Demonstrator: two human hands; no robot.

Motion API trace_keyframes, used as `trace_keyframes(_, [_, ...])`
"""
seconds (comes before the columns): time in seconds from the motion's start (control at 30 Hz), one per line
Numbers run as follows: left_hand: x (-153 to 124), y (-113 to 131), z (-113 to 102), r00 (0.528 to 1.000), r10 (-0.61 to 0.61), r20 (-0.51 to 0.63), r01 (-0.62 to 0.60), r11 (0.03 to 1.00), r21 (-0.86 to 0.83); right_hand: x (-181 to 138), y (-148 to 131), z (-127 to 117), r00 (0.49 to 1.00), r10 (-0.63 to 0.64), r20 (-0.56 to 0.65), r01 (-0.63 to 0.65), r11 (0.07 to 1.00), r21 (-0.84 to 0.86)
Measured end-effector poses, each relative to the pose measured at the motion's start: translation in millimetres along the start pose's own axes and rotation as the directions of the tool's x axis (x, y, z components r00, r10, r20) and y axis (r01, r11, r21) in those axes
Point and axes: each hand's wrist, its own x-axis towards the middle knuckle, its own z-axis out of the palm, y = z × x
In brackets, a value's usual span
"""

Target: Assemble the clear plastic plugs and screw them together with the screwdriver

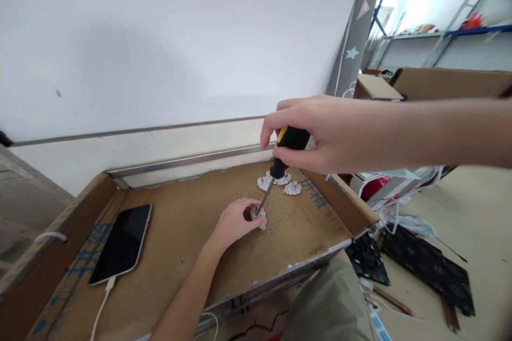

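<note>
The right hand (320, 133) has its grip clamped on the screwdriver (279, 167); the left hand (235, 222) grip pinches a small white part (260, 217).

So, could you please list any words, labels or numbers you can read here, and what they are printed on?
"相", probably: right blue print on the cardboard tray; its neighbouring character is unclear.
Left blue print on the tray's flap: too skewed to read.
Phone, screwdriver, small white part: no text seen.

A small workshop or storeroom. Flattened cardboard (192, 234) covers the worktop. Metal shelving (440, 37) lines the far wall, with cardboard boxes (448, 82) stacked nearby.
</note>
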Motion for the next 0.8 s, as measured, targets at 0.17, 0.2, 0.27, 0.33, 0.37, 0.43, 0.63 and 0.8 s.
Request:
trace_keyframes(0.17, [0.1,0.8,-0.5,1.000,-0.014,0.019,0.015,1.000,-0.025,-5.6,-4.7,25.7,0.966,0.022,-0.256,0.013,0.991,0.134])
trace_keyframes(0.2, [0.2,1.1,-0.9,1.000,-0.012,0.016,0.012,1.000,-0.016,-6.4,-3.5,28.3,0.963,0.026,-0.269,0.011,0.991,0.136])
trace_keyframes(0.27, [0.8,1.6,-1.3,1.000,0.001,0.012,-0.001,1.000,0.010,-8.8,0.3,29.6,0.959,0.041,-0.281,-0.014,0.995,0.098])
trace_keyframes(0.33, [1.5,1.7,-1.1,1.000,0.020,0.015,-0.020,0.999,0.031,-12.4,5.4,27.3,0.959,0.057,-0.279,-0.041,0.997,0.062])
trace_keyframes(0.37, [1.8,1.6,-0.6,0.999,0.029,0.015,-0.030,0.999,0.038,-14.3,8.1,25.4,0.961,0.060,-0.271,-0.042,0.997,0.071])
trace_keyframes(0.43, [2.2,1.1,0.6,0.999,0.049,0.012,-0.049,0.997,0.053,-17.6,13.5,21.2,0.968,0.055,-0.246,-0.023,0.991,0.132])
trace_keyframes(0.63, [1.8,0.0,2.7,0.989,0.129,-0.077,-0.114,0.979,0.169,-24.9,24.7,11.3,0.986,0.055,-0.156,-0.034,0.990,0.134])
trace_keyframes(0.8, [1.3,3.1,3.6,0.981,0.164,-0.107,-0.139,0.969,0.203,-38.3,23.0,5.8,0.996,0.064,-0.067,-0.051,0.983,0.179])
